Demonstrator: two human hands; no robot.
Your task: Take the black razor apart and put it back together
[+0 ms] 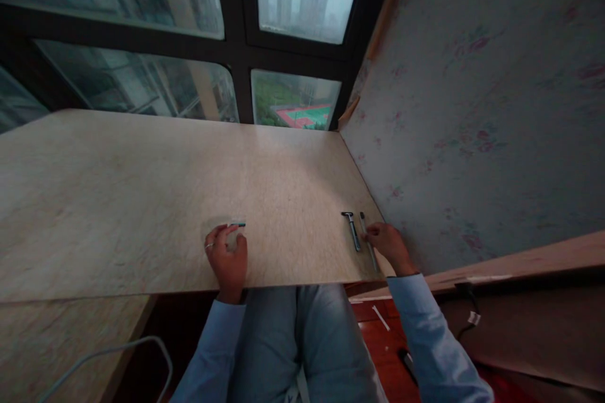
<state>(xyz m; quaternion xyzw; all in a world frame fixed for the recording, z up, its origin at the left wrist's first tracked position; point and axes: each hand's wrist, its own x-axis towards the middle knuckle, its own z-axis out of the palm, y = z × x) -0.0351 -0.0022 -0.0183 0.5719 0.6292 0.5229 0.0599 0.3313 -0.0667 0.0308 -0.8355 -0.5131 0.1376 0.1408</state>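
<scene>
My left hand (229, 261) rests on the tabletop with its fingers bent and a gap between thumb and forefinger. A ring shows on one finger. Just beyond its fingertips lies a small dark strip (239, 224), too small to identify; the fingers are close to it, and whether they touch it is unclear. On the right, a razor (352, 232) lies on the table, its head pointing away from me. Beside it is a thin grey toothbrush (371, 254) with a dark head. My right hand (388, 247) pinches the toothbrush's handle from the right, fingers closed.
The pale tabletop (155, 201) meets a floral-papered wall (472, 107) at right and dark-framed windows (241, 63) behind. My legs are under its front edge. A grey cable (118, 347) curves at lower left. A white strip (380, 318) lies on the reddish floor.
</scene>
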